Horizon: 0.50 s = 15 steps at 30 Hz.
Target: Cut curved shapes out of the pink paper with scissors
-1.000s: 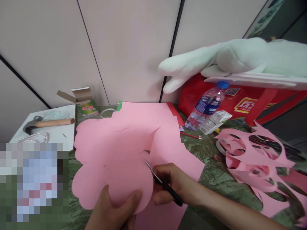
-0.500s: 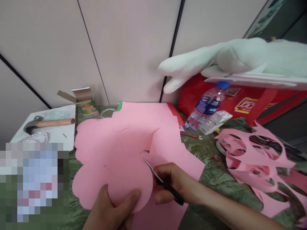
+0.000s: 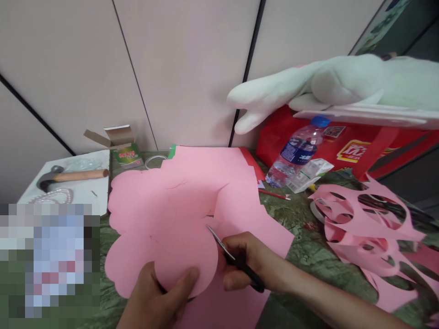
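A large sheet of pink paper (image 3: 195, 192) with a scalloped left edge takes up the middle of the view, with curved pencil lines on it. My left hand (image 3: 164, 292) grips a rounded lobe of this sheet at the bottom, thumb on top and fingers underneath. In my right hand (image 3: 245, 260) is a pair of black-handled scissors (image 3: 224, 249), its blades pointing up and left at the paper near the lobe's upper right edge. The lower blade is hidden. More flat pink paper (image 3: 233, 297) lies beneath and to the right.
Pink offcuts (image 3: 363, 228) full of holes lie at right, near a water bottle (image 3: 295, 151), a small carton (image 3: 310, 176) and a red bag (image 3: 356, 141). A red pencil (image 3: 274, 194) lies behind the paper. A hammer (image 3: 75, 175) rests on a white board (image 3: 92, 201) at left, beside an opened box (image 3: 127, 155).
The held lobe has turned and shifted slightly to the left and up with my left hand. My right hand and the scissors have hardly moved.
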Tool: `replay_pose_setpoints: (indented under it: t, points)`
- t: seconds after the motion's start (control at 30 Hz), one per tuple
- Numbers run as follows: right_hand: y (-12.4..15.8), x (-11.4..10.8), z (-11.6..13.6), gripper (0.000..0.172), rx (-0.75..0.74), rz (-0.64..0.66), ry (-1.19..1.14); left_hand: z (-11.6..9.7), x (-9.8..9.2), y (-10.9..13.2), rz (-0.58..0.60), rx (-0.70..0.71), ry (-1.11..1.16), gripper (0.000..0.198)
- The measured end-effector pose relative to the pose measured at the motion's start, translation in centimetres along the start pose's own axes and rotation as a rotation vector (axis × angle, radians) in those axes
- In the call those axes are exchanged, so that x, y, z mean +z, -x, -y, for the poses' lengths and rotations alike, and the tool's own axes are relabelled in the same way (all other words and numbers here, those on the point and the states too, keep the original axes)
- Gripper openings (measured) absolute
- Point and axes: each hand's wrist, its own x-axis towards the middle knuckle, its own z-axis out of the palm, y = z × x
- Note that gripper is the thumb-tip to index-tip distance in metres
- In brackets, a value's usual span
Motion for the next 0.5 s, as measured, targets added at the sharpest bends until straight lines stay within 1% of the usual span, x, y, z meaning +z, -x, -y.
replay_pose_setpoints:
  t: [0.1,0.27,0.37,0.5]
  points:
    - [0.1,0.1,0.1,0.053,0.010,-0.003,0.000,0.1,-0.1,-0.2,-0.038,0.035,0.034,0.031]
    - [0.2,0.3,0.4,0.054,0.023,-0.018,0.013,-0.2,-0.1,-0.1,-0.071,0.053,0.040,0.031]
    - [0.2,0.2,0.4,0.053,0.018,-0.018,0.026,-0.4,0.0,0.0,-0.061,0.066,0.059,0.031]
    - [0.2,0.1,0.5,0.051,0.004,-0.013,0.046,-0.9,0.0,0.2,-0.014,0.062,0.063,0.034]
